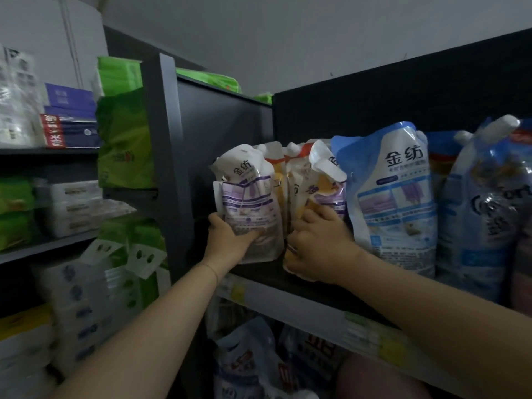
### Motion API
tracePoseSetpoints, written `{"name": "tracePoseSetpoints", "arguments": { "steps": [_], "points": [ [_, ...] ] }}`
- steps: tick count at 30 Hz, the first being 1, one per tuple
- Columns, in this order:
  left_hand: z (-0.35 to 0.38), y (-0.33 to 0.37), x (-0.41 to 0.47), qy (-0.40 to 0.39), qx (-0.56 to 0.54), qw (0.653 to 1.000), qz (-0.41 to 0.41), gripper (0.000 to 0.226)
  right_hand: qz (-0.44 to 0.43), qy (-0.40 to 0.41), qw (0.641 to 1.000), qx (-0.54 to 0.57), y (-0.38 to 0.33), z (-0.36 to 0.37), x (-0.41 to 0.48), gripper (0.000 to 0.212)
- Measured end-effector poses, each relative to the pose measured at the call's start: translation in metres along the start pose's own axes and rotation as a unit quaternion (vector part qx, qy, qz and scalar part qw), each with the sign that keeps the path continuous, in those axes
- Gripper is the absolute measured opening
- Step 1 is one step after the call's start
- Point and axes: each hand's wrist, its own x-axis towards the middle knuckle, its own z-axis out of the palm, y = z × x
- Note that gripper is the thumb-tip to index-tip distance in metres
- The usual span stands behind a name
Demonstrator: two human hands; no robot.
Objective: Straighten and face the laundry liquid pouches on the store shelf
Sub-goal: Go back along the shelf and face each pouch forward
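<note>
As two bare arms are reaching up to the dark store shelf (267, 276), the left hand (230, 240) is gripping the lower part of a white-and-purple laundry liquid pouch (250, 197), fingers curling across its front. The right hand (316, 246) is clutching the base of a white, yellow and purple spouted pouch (325, 191). Both pouches are standing at the shelf's left end, with orange-and-white pouches (276, 174) packing in between them and a large blue-and-white pouch (394, 197) standing just beside the right hand.
</note>
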Motion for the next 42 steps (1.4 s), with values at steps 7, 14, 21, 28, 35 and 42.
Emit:
{"name": "tracePoseSetpoints", "arguments": {
  "steps": [7, 14, 21, 28, 35, 42],
  "points": [
    [0.003, 0.004, -0.008, 0.051, -0.022, 0.997, -0.058, 0.119, 0.066, 0.029, 0.997, 0.018, 0.008, 0.004, -0.007, 0.032],
    [0.013, 0.006, -0.032, 0.056, -0.043, 0.996, 0.048, 0.097, 0.079, 0.022, 0.996, 0.018, 0.007, 0.002, -0.006, 0.028],
    [0.035, 0.016, -0.051, 0.112, 0.064, 0.982, 0.136, 0.096, 0.100, 0.084, 0.989, 0.065, 0.002, 0.003, -0.010, 0.044],
    [0.040, 0.001, -0.036, 0.022, -0.072, 0.980, 0.181, 0.101, 0.090, 0.046, 0.993, 0.065, -0.001, -0.007, -0.011, 0.039],
    [0.029, 0.016, -0.046, -0.087, -0.212, 0.953, 0.198, 0.026, 0.105, 0.050, 0.991, 0.066, -0.004, -0.005, -0.012, 0.070],
    [0.023, 0.010, -0.009, 0.013, -0.278, 0.960, 0.036, 0.018, 0.133, 0.052, 0.986, 0.086, -0.014, -0.008, -0.011, 0.077]
  ]
}}
